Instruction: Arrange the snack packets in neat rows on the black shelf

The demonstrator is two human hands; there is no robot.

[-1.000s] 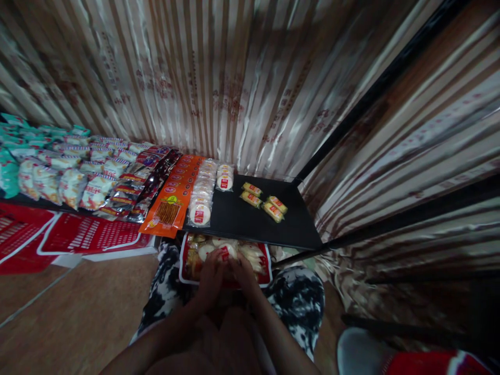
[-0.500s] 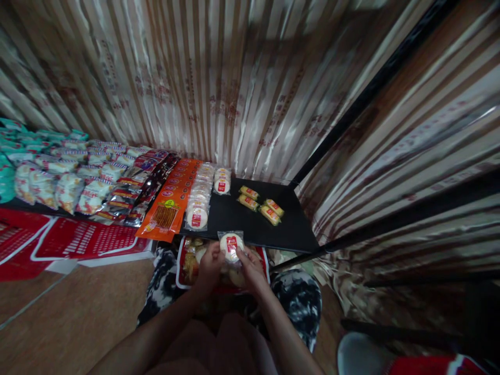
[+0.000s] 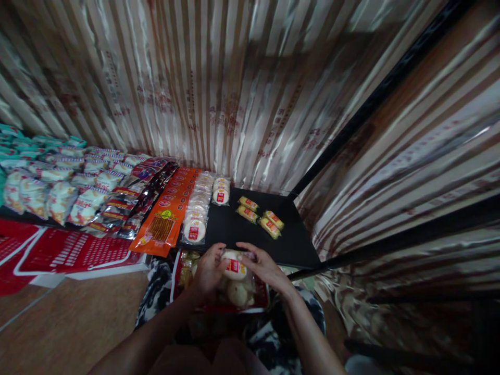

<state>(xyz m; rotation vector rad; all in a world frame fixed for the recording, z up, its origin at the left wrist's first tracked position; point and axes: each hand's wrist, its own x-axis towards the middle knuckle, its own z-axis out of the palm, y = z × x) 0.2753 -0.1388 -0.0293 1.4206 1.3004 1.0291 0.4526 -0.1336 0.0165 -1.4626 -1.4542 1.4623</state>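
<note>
My left hand (image 3: 207, 271) and my right hand (image 3: 264, 265) are both closed on a stack of round white cakes in clear wrappers with red labels (image 3: 233, 264). They hold it just above a red basket (image 3: 187, 299) that rests on my lap with more packets in it. In front lies a black shelf (image 3: 253, 237) with a row of the same round cakes (image 3: 197, 208), a second short row (image 3: 221, 190) and several small yellow packets (image 3: 260, 216).
Left of the cakes lie orange packets (image 3: 164, 219), dark snack bags (image 3: 133, 192) and white bags (image 3: 58, 187). Red price boards (image 3: 74, 252) run below the shelf edge. Striped paper (image 3: 234, 88) lines the back and right walls. Brown floor (image 3: 74, 323) lies at left.
Both hands rose out of the basket with round cakes and moved a little forward towards the shelf edge. The view tilted down slightly.
</note>
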